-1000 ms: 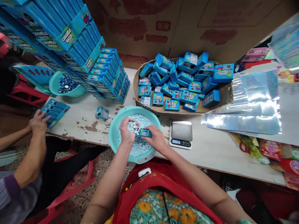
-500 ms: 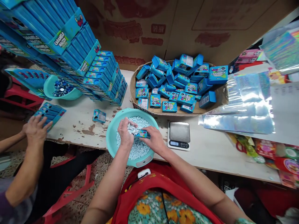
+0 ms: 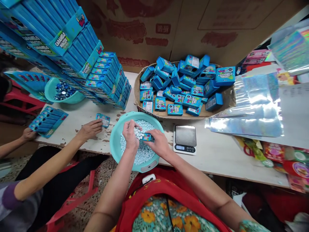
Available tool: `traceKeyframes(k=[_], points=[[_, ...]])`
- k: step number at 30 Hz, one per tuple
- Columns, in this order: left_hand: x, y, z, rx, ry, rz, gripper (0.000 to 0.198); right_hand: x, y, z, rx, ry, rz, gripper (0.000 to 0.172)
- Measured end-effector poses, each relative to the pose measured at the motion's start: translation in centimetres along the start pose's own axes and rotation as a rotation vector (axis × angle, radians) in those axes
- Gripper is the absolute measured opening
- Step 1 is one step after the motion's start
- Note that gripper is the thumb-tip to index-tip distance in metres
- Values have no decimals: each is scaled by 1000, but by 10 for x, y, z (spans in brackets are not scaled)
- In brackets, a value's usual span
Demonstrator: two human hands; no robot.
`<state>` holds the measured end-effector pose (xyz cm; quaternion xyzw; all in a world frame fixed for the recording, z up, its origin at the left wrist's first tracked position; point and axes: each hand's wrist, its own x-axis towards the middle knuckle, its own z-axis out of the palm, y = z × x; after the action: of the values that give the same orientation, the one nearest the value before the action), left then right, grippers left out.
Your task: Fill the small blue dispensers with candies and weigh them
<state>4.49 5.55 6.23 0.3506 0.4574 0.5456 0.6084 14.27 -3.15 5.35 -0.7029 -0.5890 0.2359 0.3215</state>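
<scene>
My left hand (image 3: 129,135) is cupped over the teal basin (image 3: 116,141) of small pale blue candies (image 3: 142,154), with a handful of candies in its closed fingers. My right hand (image 3: 158,142) grips a small blue candy box (image 3: 147,137) held against the left hand's fingertips, above the candies. Both hands hover inside the basin at the table's near edge.
A digital scale (image 3: 185,139) sits right of the basin. Behind it a cardboard tray (image 3: 218,111) holds several blue boxes. Stacked blue display cartons (image 3: 72,48) rise at left. A co-worker's hand (image 3: 90,129) touches a lone box (image 3: 103,119). Shiny foil bags (image 3: 253,109) lie at right.
The co-worker's hand has reached right from the flat blue pack to the lone box near my basin. My own hands have stayed over the candies with the box.
</scene>
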Motion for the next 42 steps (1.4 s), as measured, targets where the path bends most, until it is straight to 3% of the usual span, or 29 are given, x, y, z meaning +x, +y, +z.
traceKeyframes(k=[4,11,21,25,34,42], points=[[1,-1,-1,-29,-12,-10,27,1,2,2,4,-14,4,39],[-6,14,1,-49,-7,9,29,-2,-5,-6,47,24,-33,35],[-8,3,0,8,13,54,31,-4,-3,-2,43,28,-20,38],[-8,0,1,42,65,12,33,-3,0,0,56,-7,18,35],[-19,19,8,22,-3,84,31,-3,-4,-7,142,41,-12,37],[-18,17,7,9,-12,37,30,-2,-1,-4,183,58,-20,38]])
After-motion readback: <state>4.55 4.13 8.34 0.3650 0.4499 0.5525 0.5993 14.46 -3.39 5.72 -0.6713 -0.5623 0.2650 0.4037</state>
